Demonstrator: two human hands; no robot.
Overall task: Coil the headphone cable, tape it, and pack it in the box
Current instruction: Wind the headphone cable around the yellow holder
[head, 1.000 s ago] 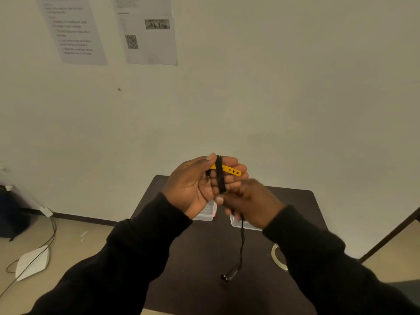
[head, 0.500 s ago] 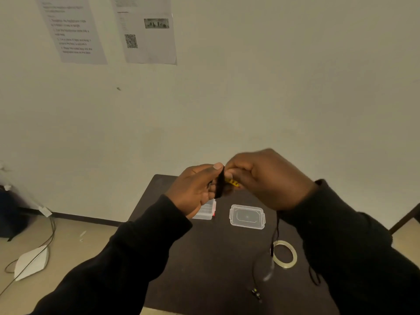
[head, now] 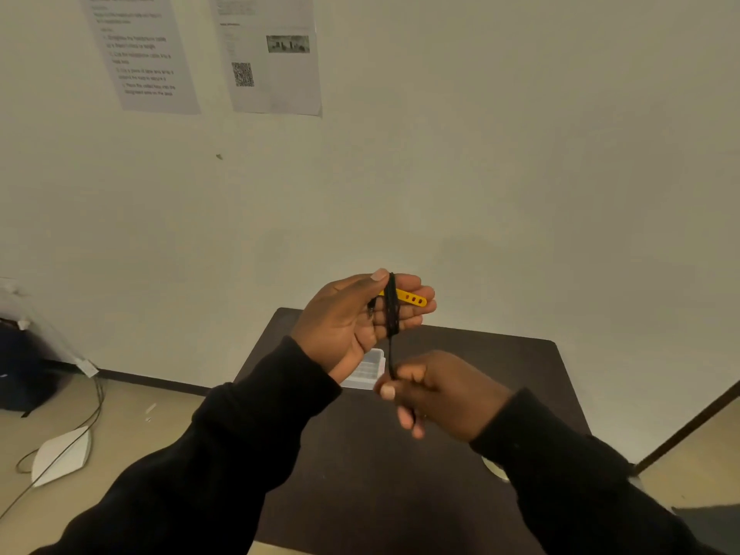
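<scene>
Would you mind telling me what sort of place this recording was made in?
Probably a plain office or lab room set up for a task: printed instruction sheets taped to a bare wall, a small dark table, and cables on the floor.

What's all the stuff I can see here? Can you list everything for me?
headphone cable: one, black, wound round the left fingers
strap: one, yellow with holes, across the left fingers
box: one, clear plastic, on the table behind the hands
tape roll: one, pale, mostly hidden by the right sleeve
table: one, dark brown
papers: two, white, on the wall
left hand: open, carrying the coil
right hand: pinching the cable below
</scene>
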